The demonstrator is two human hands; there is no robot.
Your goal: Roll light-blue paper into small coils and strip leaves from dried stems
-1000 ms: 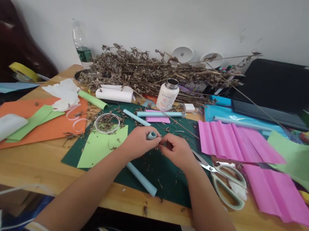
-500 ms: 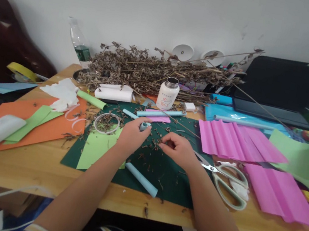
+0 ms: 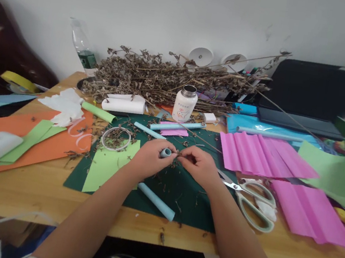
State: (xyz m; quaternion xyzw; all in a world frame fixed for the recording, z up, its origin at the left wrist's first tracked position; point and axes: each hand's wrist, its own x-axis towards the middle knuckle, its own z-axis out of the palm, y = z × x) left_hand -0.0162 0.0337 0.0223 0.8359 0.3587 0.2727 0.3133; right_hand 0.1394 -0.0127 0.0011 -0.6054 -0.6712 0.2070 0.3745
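My left hand (image 3: 148, 158) is closed round a short light-blue paper tube (image 3: 165, 152), its open end facing up. My right hand (image 3: 197, 165) is right beside it, fingers pinched on a small dried twig piece at the tube's mouth. Both hands hover over a dark green cutting mat (image 3: 182, 191) strewn with dried plant crumbs. A longer light-blue paper roll (image 3: 156, 201) lies on the mat just below my left wrist.
A heap of dried branches (image 3: 167, 80) lies at the back with a white bottle (image 3: 185, 103) before it. Scissors (image 3: 253, 198) rest right of my right hand beside pleated pink paper (image 3: 266, 155). A tape ring (image 3: 116, 137), green and orange sheets (image 3: 59, 141) lie left. A laptop (image 3: 311, 98) stands back right.
My left hand moved away up-left with the tube, then came back. Both hands now meet again at the tube's mouth over the mat.
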